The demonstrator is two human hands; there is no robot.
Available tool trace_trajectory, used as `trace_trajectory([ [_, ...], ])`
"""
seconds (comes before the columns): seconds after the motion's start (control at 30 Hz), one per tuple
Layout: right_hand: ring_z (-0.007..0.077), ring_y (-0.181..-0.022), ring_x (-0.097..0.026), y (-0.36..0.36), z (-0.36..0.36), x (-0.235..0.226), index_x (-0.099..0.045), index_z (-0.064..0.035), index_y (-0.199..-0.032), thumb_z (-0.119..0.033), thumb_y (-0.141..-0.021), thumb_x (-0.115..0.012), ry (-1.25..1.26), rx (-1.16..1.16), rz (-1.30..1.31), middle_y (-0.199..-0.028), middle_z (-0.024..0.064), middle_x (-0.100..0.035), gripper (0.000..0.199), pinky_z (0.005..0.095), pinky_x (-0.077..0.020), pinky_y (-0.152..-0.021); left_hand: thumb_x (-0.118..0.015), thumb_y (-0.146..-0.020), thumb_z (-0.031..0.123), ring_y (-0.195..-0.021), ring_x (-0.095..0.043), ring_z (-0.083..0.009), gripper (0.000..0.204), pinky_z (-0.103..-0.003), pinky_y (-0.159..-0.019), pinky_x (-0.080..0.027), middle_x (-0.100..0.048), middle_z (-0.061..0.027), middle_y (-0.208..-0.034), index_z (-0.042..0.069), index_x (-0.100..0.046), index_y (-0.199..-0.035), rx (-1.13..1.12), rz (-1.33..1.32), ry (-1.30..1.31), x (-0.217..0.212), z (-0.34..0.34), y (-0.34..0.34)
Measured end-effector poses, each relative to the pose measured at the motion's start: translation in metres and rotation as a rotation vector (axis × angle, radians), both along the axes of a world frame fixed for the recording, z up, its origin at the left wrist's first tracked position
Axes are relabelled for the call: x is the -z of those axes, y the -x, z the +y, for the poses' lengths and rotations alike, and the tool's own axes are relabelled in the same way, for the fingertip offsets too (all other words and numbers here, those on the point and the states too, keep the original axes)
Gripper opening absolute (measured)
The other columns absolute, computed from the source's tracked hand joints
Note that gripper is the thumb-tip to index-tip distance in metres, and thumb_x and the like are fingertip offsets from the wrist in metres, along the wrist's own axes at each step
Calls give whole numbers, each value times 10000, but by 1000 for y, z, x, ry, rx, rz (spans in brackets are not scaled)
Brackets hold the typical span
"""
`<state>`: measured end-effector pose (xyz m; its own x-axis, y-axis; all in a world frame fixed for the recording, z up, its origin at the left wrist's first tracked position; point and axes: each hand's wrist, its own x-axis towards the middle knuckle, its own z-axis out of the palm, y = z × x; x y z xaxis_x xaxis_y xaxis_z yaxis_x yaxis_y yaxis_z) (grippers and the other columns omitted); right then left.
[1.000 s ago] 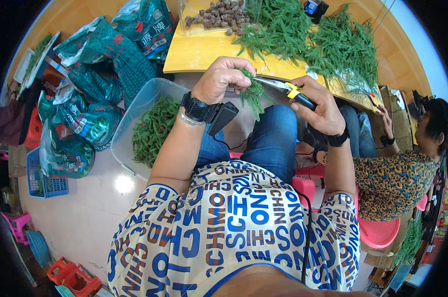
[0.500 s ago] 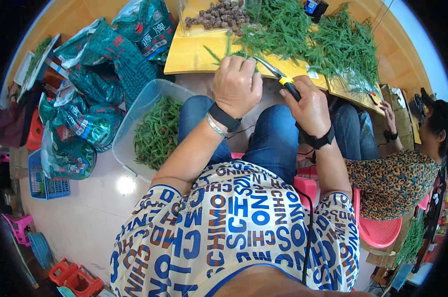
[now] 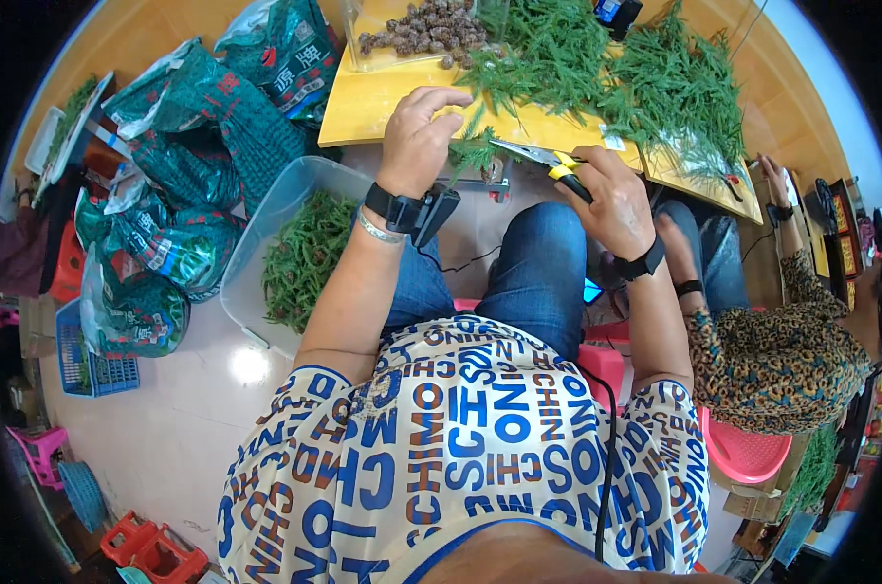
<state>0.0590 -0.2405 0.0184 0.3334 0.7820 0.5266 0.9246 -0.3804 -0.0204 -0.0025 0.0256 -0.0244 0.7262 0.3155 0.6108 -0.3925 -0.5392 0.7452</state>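
Observation:
My right hand [image 3: 614, 202] grips long-nose pliers [image 3: 558, 167] with yellow and black handles, their jaws pointing left. At the tip of the jaws is a small green sprig [image 3: 473, 154]; whether they pinch it I cannot tell. My left hand [image 3: 420, 138] is raised just left of the sprig, its thumb and forefinger apart and nothing visible between them. Its other fingers are partly hidden. Both hands are at the near edge of the yellow table [image 3: 373, 102]. Left of my knees, a clear plastic tub [image 3: 241, 263] holds green sprigs with brown cones [image 3: 314, 258].
Brown pine cones [image 3: 431, 31] and heaps of green sprigs [image 3: 558, 58] lie on the table. Green plastic bags [image 3: 217, 127] and a blue basket [image 3: 95, 355] stand on the left. A co-worker [image 3: 782, 370] sits close on my right beside a pink stool [image 3: 748, 453].
My left hand has moved left, away from the pliers, and its thumb and forefinger have parted. The pliers have tilted flatter and lower. The co-worker has leaned and shifted their arms.

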Motion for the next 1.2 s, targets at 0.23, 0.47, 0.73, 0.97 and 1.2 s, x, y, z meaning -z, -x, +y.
trace_trajectory([
  [0.23,306,-886,-589,-4,-2,-12,-605,-16,-831,-110,-697,-758,63,-51,-82,-1036,110,-602,224,389,-488,-742,-585,-820,168,-1044,-571,-230,353,-359,-920,-430,-638,-104,-1072,33,-617,-1145,392,95,79,4,-2,-1],
  [0.47,310,-859,-577,-6,-3,-13,-609,-19,-834,-92,-685,-757,3,-75,-110,-1040,109,-596,222,392,-479,-721,-609,-833,136,-1058,-519,-143,380,-276,-894,-411,-589,-64,-1129,19,-563,-1192,935,327,661,12,-15,-3],
  [0.73,314,-861,-580,-2,-1,-12,-611,-19,-833,-96,-688,-760,-55,-36,-100,-1044,115,-600,222,387,-481,-722,-644,-819,136,-881,-558,-140,255,-256,-816,-424,-603,-21,-971,62,-564,-1050,897,267,800,6,-25,0],
  [0.97,326,-844,-604,15,6,0,-628,13,-855,-105,-744,-752,-166,33,107,-1020,138,-615,204,370,-488,-737,-661,-832,152,-721,-565,-106,242,-279,-634,-457,-605,-24,-805,29,-557,-1011,393,139,435,1,-38,0],
  [1.2,317,-849,-624,28,18,3,-656,32,-903,-123,-793,-721,-260,43,472,-1018,159,-617,200,344,-483,-735,-668,-833,163,-647,-560,-119,236,-268,-608,-452,-617,-56,-767,-10,-569,-960,-27,-26,152,-6,-48,2],
])
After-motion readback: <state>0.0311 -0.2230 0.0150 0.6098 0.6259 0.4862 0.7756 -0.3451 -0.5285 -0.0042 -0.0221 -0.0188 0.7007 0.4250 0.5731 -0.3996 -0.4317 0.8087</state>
